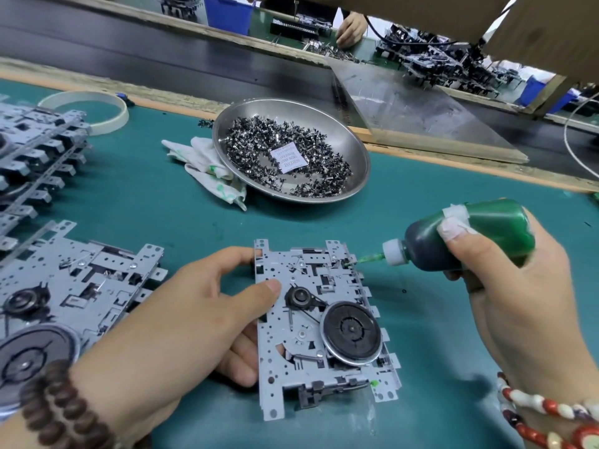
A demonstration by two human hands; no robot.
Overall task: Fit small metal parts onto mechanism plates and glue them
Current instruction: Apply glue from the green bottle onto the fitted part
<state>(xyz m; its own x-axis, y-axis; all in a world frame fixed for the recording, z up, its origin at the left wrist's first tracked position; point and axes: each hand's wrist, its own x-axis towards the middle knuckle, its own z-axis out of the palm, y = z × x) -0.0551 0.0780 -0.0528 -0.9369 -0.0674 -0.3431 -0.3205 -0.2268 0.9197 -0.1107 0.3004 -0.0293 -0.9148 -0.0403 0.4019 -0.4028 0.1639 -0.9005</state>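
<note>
Carefully, I steady the mechanism plate [324,322] on the green mat [155,202] with my left hand [181,322] gripping its left edge, while my right hand [505,286] clasps the green glue bottle [453,241], nozzle at the plate's upper-right corner. I'd squeeze gently, one small dot. The slip in the parts dish [350,140] seems to read "DESICCANT".

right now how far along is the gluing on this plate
Done: a green glue dab sits at the grey metal mechanism plate's near edge. In hand: left hand holds the plate; right hand aims the green glue bottle's nozzle at a far-edge part. Left: stacked plates nearby.
</note>
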